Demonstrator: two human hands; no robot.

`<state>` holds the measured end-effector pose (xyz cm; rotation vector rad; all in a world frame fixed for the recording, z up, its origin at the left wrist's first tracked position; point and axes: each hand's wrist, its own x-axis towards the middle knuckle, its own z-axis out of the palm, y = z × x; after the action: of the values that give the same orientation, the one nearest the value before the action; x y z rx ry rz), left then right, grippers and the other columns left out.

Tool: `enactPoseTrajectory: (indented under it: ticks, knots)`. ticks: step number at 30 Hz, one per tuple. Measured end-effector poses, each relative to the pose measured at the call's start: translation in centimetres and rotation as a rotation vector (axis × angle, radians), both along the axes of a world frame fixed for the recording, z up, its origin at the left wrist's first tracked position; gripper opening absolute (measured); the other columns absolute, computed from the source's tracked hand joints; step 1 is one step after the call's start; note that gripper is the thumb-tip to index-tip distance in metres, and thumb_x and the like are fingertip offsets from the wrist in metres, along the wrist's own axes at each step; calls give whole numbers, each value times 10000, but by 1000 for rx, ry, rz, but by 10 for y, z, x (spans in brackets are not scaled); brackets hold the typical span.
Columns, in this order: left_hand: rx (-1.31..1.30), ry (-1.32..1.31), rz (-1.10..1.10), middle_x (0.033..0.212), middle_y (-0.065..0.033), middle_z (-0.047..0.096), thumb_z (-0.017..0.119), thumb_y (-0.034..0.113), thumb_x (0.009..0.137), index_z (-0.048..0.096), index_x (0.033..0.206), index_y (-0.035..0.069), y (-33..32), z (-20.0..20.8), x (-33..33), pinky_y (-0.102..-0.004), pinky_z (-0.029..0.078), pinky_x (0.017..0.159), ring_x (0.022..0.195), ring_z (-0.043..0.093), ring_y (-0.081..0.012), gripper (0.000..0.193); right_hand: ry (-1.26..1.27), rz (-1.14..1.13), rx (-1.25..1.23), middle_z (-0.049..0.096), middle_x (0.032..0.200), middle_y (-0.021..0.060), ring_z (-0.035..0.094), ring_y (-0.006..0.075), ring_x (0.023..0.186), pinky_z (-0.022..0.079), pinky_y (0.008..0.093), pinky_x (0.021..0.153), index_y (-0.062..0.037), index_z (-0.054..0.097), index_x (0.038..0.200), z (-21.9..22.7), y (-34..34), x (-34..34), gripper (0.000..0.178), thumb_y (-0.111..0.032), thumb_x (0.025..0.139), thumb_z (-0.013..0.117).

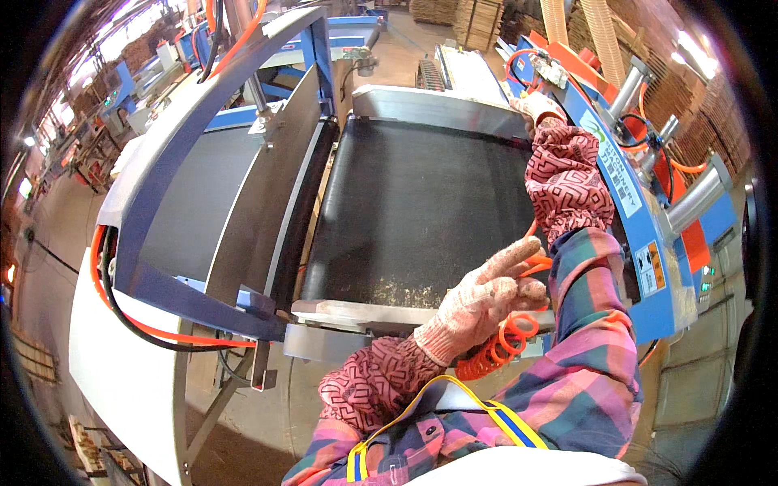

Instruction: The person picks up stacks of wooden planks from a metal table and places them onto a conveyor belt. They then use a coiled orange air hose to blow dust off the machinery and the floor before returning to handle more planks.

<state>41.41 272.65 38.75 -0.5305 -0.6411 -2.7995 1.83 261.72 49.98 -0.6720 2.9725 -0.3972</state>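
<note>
White edge (527, 468) at 5 o'clock; left hand (482, 301) loosely open beside orange coil (509, 336), 4 o'clock. Right hand (540, 108), 2 o'clock, grip can't tell; black belt (421, 202), centre, could snag sleeve (569, 178) if running

White glare washes out the upper left of this workshop, and lamps (698, 55) flare at the upper right. I see a soft sheen across the black belt (421, 202); the white panel (121, 381) looks nearly bleached. Straight edges bow toward a black rim. The left hand (478, 304) is fairly crisp, the far background hazy.
</note>
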Motion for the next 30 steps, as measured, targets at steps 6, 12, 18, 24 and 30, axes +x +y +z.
enactPoseTrajectory:
  ticks: [6, 12, 18, 24, 30]
  knots:
    - [77, 54, -10, 1443, -234, 382, 655, 238, 900, 227, 1530, 217, 47, 4, 25, -382, 516, 889, 1032, 636, -301, 761, -65, 116, -259, 666, 670, 173, 656, 304, 615, 516, 449, 602, 6, 685, 859, 29, 66, 23, 703, -683, 811, 556]
    - [-389, -286, -32, 1035, -102, 667, 615, 350, 902, 289, 1468, -16, 111, 2, 84, -278, 510, 737, 743, 609, -135, 749, -154, 243, -708, 638, 722, 126, 640, 261, 644, 519, 413, 602, -42, 629, 943, 61, 242, 191, 447, -480, 857, 604]
    - [-912, -381, -154, 908, -78, 678, 568, 231, 894, 434, 1389, -48, 183, -44, 149, -266, 514, 655, 690, 618, -139, 584, -79, 277, -1494, 610, 775, 78, 625, 219, 673, 522, 377, 602, -90, 572, 1026, 34, 475, 305, 238, -277, 902, 652]
    - [-1062, -579, -203, 870, -70, 685, 565, 221, 889, 476, 1349, -60, 226, -179, 182, -247, 509, 645, 710, 637, -117, 547, -252, -492, -1651, 664, 778, 71, 632, 232, 599, 519, 395, 529, -109, 598, 960, -241, 645, 312, 228, -295, 879, 702]
    - [-992, -924, -236, 941, -89, 694, 617, 235, 869, 541, 1310, -19, 255, -233, 205, -264, 527, 693, 792, 658, -155, 515, -743, -814, -1588, 653, 754, 68, 646, 230, 605, 508, 365, 479, -120, 580, 961, -394, 653, 333, 261, -363, 899, 653]
